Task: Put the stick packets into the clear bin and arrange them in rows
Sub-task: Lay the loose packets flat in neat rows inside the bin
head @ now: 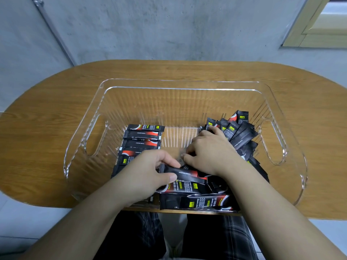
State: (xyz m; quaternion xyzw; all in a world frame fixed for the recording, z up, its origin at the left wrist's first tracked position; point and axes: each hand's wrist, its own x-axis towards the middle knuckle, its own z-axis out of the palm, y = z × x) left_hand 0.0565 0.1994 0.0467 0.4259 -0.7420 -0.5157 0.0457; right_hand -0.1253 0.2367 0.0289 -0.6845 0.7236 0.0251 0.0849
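**Coffee Stick Packets: Sorting in Progress, Clear Bin on Oval Table**

While both hands work inside the bin, items are listed from the near edge outward.

1. Near loose packets point(197, 201): black instant-coffee sticks lying flat and overlapping against the bin's near wall, not yet in a row.

2. Left hand point(150, 171): thumb and fingers pinch one black stick packet point(185, 174), held crosswise above the loose ones.

3. Right hand point(208, 151): just beside the left hand, fingers curled down among the packets; whether it grips one cannot be told. The hands are close together, fingertips nearly meeting.

4. Left row point(141, 141): several packets laid flat, side by side, long edges parallel, running front to back along the bin's left part. This appears to be the finished portion.

5. Right heap point(236, 132): packets fanned and leaning against the right wall, unsorted.

6. Clear bin point(180, 87): ribbed transparent walls, cut-out handles at each side, standing on the wooden table point(56, 102).

Handling note: the held packet should probably go flat beside the row, ends flush with its neighbours and printed face up. Taking one stick at a time would likely avoid disturbing packets already placed; thin, slippery wrappers may slide under one another.
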